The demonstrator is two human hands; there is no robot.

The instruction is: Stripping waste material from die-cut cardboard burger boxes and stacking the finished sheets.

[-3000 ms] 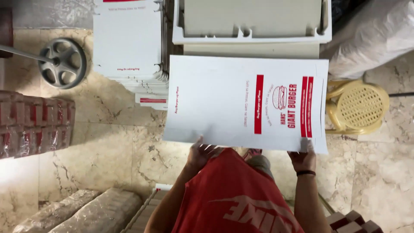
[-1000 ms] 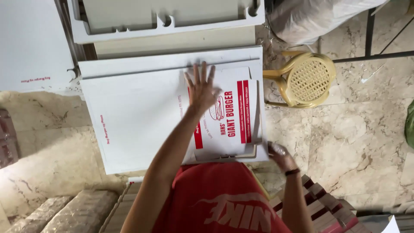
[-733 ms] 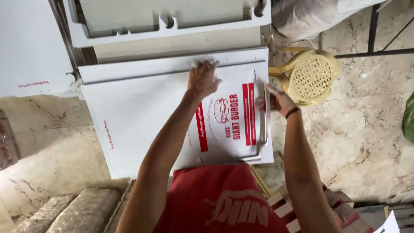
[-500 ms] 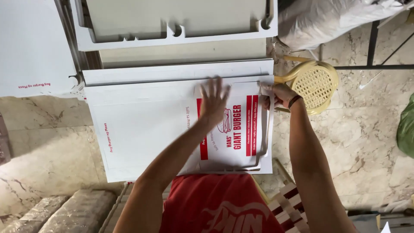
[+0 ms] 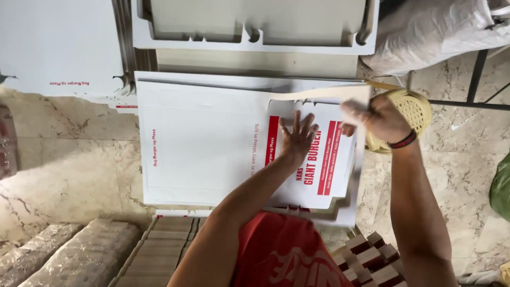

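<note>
Pinched between the fingers and thumb of the right hand (image 5: 372,118) is the right edge of the white waste frame (image 5: 324,94) of a die-cut cardboard sheet, which is lifted and curled upward off the stack. Half a second ago that edge lay lower, near the red-striped box blank (image 5: 313,159); now it is raised into a blurred arc, so the frame appears to be peeling free of the blank, though whether it is fully separated cannot be told. The left hand (image 5: 298,135) is laid flat, fingers spread, holding nothing, and is pressed on the blank's upper part near its printed red stripes, as it was a moment earlier. The left forearm is stretched forward from the red shirt (image 5: 287,252); the right arm is extended along the stack's right side, wrist bent inward, a dark band (image 5: 404,141) worn on it.

The blank rests at the right end of the stack of white printed sheets (image 5: 202,143), whose near edge lies just before the person. Beyond the far edge, pale cut-out boards (image 5: 255,24) are seen. A yellow plastic stool (image 5: 411,106) stands just right of the stack, partly behind the right hand, on the marble floor (image 5: 69,165).
</note>
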